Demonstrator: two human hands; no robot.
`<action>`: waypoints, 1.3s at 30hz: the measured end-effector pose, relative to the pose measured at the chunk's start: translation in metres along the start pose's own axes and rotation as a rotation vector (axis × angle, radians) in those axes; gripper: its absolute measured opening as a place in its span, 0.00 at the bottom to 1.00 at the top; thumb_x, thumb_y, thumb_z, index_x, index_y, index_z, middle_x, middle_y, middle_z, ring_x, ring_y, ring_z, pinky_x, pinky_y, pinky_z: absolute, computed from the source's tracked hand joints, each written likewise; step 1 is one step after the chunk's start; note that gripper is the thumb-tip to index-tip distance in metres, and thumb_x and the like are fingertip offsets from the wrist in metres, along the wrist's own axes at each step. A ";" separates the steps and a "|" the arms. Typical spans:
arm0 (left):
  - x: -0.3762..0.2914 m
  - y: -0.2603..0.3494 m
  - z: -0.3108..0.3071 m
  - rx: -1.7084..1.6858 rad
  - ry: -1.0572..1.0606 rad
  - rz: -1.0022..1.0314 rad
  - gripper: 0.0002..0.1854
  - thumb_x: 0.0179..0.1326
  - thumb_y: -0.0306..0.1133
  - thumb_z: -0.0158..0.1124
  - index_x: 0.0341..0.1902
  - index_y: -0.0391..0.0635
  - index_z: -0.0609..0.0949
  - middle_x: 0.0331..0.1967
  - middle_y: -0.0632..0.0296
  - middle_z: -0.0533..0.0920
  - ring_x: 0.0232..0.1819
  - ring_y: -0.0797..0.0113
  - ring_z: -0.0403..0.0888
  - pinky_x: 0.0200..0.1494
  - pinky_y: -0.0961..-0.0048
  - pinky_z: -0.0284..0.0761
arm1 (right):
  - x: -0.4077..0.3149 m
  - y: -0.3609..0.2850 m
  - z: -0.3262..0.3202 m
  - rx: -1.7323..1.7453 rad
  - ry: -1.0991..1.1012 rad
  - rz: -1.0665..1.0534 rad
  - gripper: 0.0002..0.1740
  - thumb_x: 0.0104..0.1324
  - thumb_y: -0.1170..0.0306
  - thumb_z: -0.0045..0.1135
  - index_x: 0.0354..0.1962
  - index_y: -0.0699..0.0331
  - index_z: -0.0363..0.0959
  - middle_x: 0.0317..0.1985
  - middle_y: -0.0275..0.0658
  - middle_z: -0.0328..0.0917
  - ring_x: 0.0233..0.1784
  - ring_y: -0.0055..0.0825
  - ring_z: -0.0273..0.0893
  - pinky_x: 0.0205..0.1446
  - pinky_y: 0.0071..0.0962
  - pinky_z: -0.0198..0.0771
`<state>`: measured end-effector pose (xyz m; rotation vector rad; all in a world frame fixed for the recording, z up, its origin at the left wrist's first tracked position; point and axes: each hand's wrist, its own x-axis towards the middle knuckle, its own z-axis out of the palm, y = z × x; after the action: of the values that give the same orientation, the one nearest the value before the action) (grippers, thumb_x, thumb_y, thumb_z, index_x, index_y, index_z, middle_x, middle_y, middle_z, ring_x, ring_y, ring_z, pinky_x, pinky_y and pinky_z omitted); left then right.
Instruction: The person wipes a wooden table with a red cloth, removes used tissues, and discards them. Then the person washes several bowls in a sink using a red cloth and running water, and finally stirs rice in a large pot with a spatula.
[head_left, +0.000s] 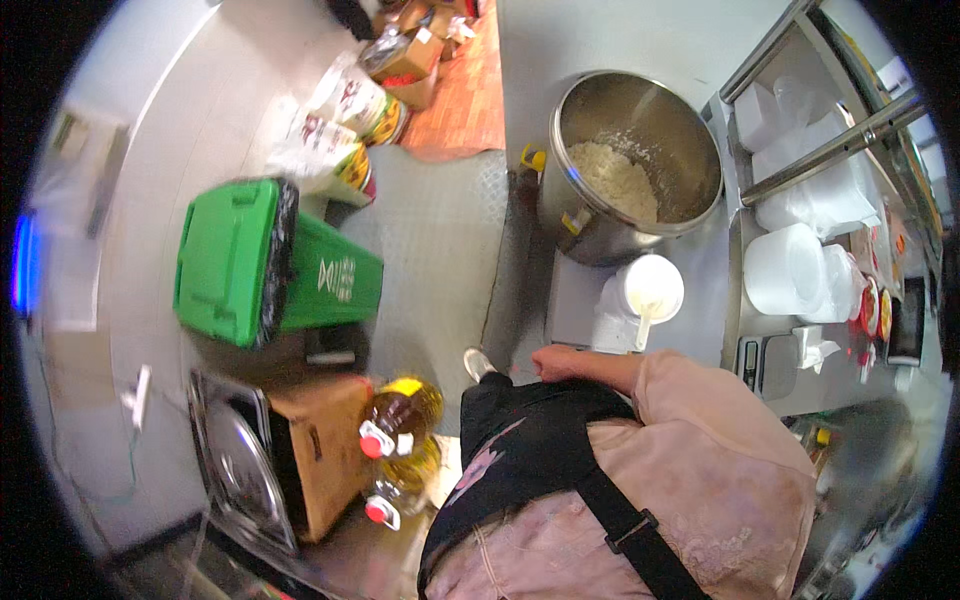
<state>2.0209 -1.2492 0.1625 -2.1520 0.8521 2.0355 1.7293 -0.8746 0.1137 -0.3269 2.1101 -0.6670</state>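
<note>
My right hand (553, 363) hangs low beside my black apron (525, 427), its fingers looking curled; its palm side is hidden, and no object shows in it. My left hand is out of view. Nearest to the right hand, up and to the right, stands a white plastic tub (654, 289) with white contents and a pale scoop or spatula (643, 330) leaning out of it. Beyond the tub is a large round stainless steel pot (600, 232), open at the top, with a mound of white flour-like powder or rice (615, 180) inside.
A green lidded bin (330, 274) stands at left. Below it are a cardboard box (330, 450), metal lids (240, 465) and oil bottles (405, 409). Printed sacks (337, 157) line the wall. At right, a steel counter holds plastic containers (784, 268) and a scale (766, 366).
</note>
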 end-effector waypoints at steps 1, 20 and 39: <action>0.010 0.037 0.041 0.045 -0.056 0.014 0.12 0.67 0.40 0.59 0.40 0.43 0.74 0.30 0.57 0.79 0.31 0.59 0.79 0.36 0.61 0.80 | 0.008 0.008 -0.014 0.045 0.006 0.016 0.09 0.53 0.68 0.56 0.32 0.60 0.79 0.34 0.47 0.83 0.41 0.47 0.80 0.43 0.43 0.73; -0.039 0.243 0.356 0.633 -0.361 0.156 0.16 0.72 0.30 0.49 0.58 0.37 0.74 0.36 0.53 0.83 0.32 0.60 0.85 0.33 0.65 0.86 | 0.107 0.024 -0.143 0.401 0.207 0.250 0.18 0.61 0.58 0.52 0.38 0.59 0.84 0.36 0.49 0.84 0.44 0.42 0.82 0.51 0.40 0.75; -0.081 0.148 0.700 1.479 -1.006 0.607 0.13 0.69 0.32 0.58 0.51 0.38 0.80 0.27 0.60 0.81 0.27 0.71 0.79 0.33 0.73 0.79 | -0.073 0.129 -0.029 0.987 0.868 1.383 0.24 0.62 0.54 0.60 0.46 0.65 0.76 0.45 0.52 0.80 0.47 0.46 0.80 0.52 0.44 0.73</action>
<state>1.3263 -1.0618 0.1973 -0.0847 1.8902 1.3126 1.7497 -0.7247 0.1029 2.0364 1.7721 -0.8712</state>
